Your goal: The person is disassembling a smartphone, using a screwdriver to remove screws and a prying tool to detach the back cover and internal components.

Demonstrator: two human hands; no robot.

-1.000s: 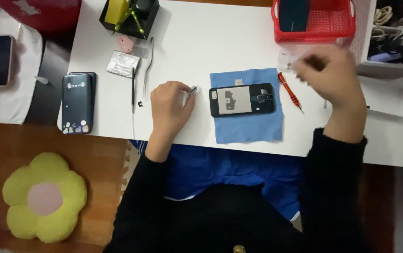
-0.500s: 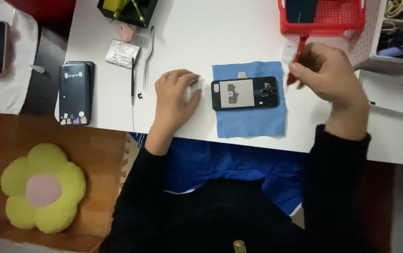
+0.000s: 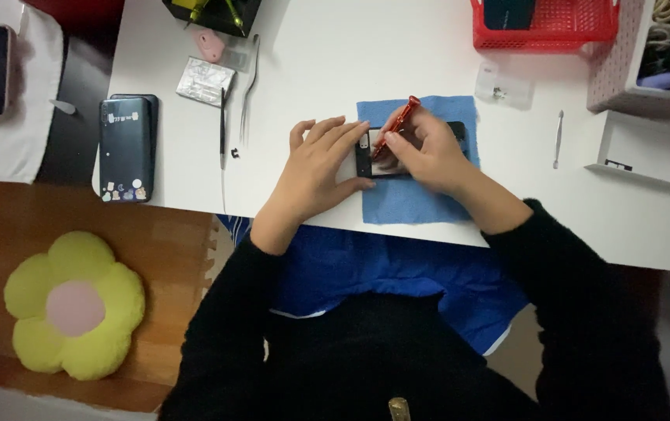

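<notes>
Here the opened phone (image 3: pixel 371 160) lies back-up on a blue cloth (image 3: pixel 413 199) near the front edge of the white table (image 3: pixel 350 54), the cloth likely there to keep it from sliding and to catch small parts. The left hand (image 3: pixel 315 168) rests flat beside it, fingertips pressed against the phone's left end and thumb at its lower corner, which looks like a brace so the body stays put. The right hand (image 3: pixel 428 152) covers most of the phone's right part and pinches a red screwdriver (image 3: pixel 395 125) between thumb and fingers, shaft tilted, tip down into the exposed interior (the exact spot under the tip is too small to make out). The two hands sit close together, nearly touching over the phone.

Around them: tweezers (image 3: pixel 247 86) and a thin dark tool (image 3: pixel 222 129) lie to the left, with a foil packet (image 3: pixel 205 80) and a pink pick (image 3: pixel 210 45) just beyond. A second dark phone (image 3: pixel 127 148) with stickers lies near the table's left edge. To the right sit a small clear bag (image 3: pixel 500 84), a slim metal pry tool (image 3: pixel 558 139), a white box (image 3: pixel 647 152) and a red basket (image 3: pixel 553 27) at the far edge. Nothing crowds the cloth itself; only the right hand hides the work from view. A yellow flower cushion (image 3: pixel 74 308) lies on the floor.
</notes>
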